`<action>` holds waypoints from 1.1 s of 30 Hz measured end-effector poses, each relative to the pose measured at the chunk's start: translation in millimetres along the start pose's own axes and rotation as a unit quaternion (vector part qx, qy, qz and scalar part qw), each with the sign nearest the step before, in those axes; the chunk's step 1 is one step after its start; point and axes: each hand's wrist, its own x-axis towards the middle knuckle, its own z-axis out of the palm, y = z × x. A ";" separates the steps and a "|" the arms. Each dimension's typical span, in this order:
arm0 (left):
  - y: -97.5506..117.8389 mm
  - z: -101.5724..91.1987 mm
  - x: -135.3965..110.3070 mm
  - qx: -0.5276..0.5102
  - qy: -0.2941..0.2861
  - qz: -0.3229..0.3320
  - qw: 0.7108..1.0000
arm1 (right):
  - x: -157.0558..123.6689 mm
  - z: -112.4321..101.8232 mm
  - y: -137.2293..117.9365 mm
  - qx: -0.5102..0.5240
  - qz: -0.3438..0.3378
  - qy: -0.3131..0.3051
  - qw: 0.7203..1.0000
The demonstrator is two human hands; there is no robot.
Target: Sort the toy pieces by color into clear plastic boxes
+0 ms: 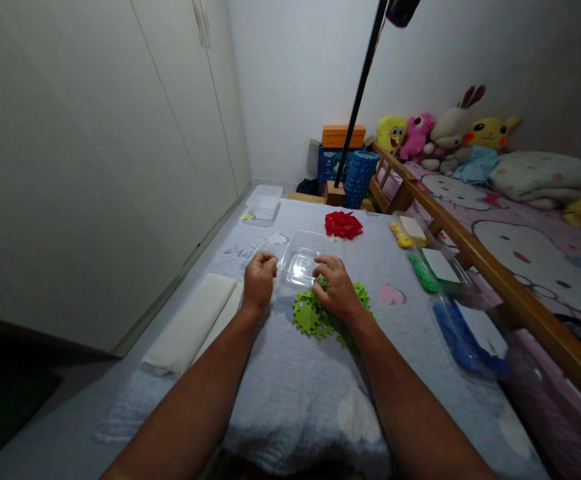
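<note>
A clear plastic box (300, 260) stands on the cloth in front of me, with a clear lid-like part on its left side. At that left side my left hand (260, 277) is closed, thumb against curled fingers; what they hold, if anything, is hidden. My right hand (333, 285) is at the box's right edge, fingers bent and apart with a gap between thumb and forefinger. Beneath it lies a heap of flat green toothed pieces (308, 319), partly covered by the hand and forearm. Beyond the box is a pile of small red pieces (343, 225).
Clear boxes with yellow (401, 237), green (423, 272) and blue pieces (453, 333) line the right edge, beside a wooden bed rail (475, 253). A folded cream cloth (190, 323) lies left. Another clear container (264, 203) stands at the far left corner.
</note>
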 end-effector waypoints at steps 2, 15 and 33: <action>-5.1 -2.7 4.2 0.082 0.038 0.081 0.993 | -0.3 0.3 -0.2 0.004 -0.003 -0.002 1.000; -24.8 -1.3 6.0 0.221 -0.031 0.178 0.958 | 1.8 -8.1 18.6 -0.036 0.038 0.057 0.997; -23.5 -1.4 3.1 0.243 -0.074 0.220 0.942 | -0.3 -34.5 49.5 -0.065 0.136 -0.191 0.970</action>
